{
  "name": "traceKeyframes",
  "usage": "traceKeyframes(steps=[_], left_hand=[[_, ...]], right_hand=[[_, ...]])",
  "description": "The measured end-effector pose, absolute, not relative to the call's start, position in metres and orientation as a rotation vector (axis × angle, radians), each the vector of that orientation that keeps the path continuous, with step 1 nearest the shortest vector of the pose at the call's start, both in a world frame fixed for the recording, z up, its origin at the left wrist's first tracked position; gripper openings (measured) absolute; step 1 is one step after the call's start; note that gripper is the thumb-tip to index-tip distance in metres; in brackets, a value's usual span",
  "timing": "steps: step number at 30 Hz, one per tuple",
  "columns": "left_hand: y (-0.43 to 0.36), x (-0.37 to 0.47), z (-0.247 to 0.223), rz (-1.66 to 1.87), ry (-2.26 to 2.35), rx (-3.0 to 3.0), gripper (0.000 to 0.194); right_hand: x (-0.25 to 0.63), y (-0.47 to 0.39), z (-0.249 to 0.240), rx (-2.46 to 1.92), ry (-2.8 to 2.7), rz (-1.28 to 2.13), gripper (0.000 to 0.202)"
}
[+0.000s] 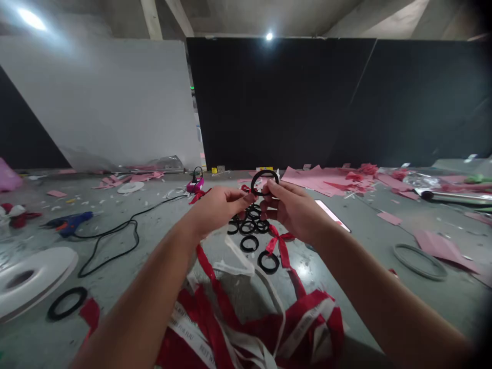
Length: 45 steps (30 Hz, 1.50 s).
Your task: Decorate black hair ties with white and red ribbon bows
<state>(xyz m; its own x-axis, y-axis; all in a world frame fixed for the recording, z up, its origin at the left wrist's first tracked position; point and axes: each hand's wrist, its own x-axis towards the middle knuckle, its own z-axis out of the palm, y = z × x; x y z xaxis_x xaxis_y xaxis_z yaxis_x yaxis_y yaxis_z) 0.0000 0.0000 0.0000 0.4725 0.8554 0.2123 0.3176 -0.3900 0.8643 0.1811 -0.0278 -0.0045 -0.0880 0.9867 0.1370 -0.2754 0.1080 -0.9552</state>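
Observation:
A black ring [264, 173] is held up above the table, between my two hands. My right hand [294, 207] pinches its lower right side. My left hand [217, 207] has thumb and fingertips closed at the ring's lower left edge; whether it grips the ring or something small beside it is hard to make out. Below lie several black rings [249, 243] on the table. A red ribbon bow [280, 241] is just under my right hand. Red ribbon [226, 318] and printed white ribbon [192, 338] are heaped nearest my body, between my forearms.
On the left are a blue glue gun [73, 223] with a black cable, a white spool [42, 266] and another black ring [67, 303]. Pink paper [315, 179], a phone [332, 215] and a grey hoop [418, 261] lie right. Dark panels [288, 102] stand behind.

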Motion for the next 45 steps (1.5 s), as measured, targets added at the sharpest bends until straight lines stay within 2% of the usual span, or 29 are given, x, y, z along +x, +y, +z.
traceKeyframes(steps=[3,10,13,17,19,22,25,27,30,33,45], left_hand=[[-0.001,0.000,0.000,0.830,0.977,1.840,0.041],[0.001,0.010,0.000,1.192,0.697,1.488,0.029],[0.003,0.003,0.003,1.236,0.819,1.575,0.028],[0.013,-0.019,0.007,1.324,1.174,1.876,0.024],[0.018,-0.029,0.008,1.265,1.344,2.078,0.024],[0.018,-0.036,0.008,0.949,1.393,2.260,0.035],[0.009,-0.026,0.007,0.648,1.192,2.248,0.047],[0.000,-0.012,0.004,0.577,0.977,2.137,0.055],[-0.009,0.010,0.000,0.606,0.701,1.950,0.047],[-0.011,0.021,-0.004,0.728,0.709,1.865,0.034],[0.004,-0.007,0.003,0.792,0.874,1.796,0.035]], right_hand=[[0.174,-0.028,-0.005,-0.850,-0.955,1.398,0.018],[0.140,-0.032,-0.035,-0.892,-0.840,1.531,0.015],[0.144,-0.032,-0.034,-1.040,-0.876,1.513,0.022],[0.173,-0.019,-0.018,-1.072,-0.886,1.293,0.023],[0.187,-0.013,-0.011,-1.052,-0.894,1.172,0.025],[0.197,-0.012,-0.004,-1.012,-0.962,1.077,0.030],[0.193,-0.018,-0.004,-0.969,-1.148,1.040,0.027],[0.188,-0.024,-0.005,-0.970,-1.262,1.016,0.024],[0.182,-0.030,-0.006,-0.957,-1.389,0.946,0.023],[0.182,-0.033,-0.004,-0.949,-1.455,0.892,0.022],[0.219,-0.018,0.012,-0.961,-1.180,0.648,0.025]])
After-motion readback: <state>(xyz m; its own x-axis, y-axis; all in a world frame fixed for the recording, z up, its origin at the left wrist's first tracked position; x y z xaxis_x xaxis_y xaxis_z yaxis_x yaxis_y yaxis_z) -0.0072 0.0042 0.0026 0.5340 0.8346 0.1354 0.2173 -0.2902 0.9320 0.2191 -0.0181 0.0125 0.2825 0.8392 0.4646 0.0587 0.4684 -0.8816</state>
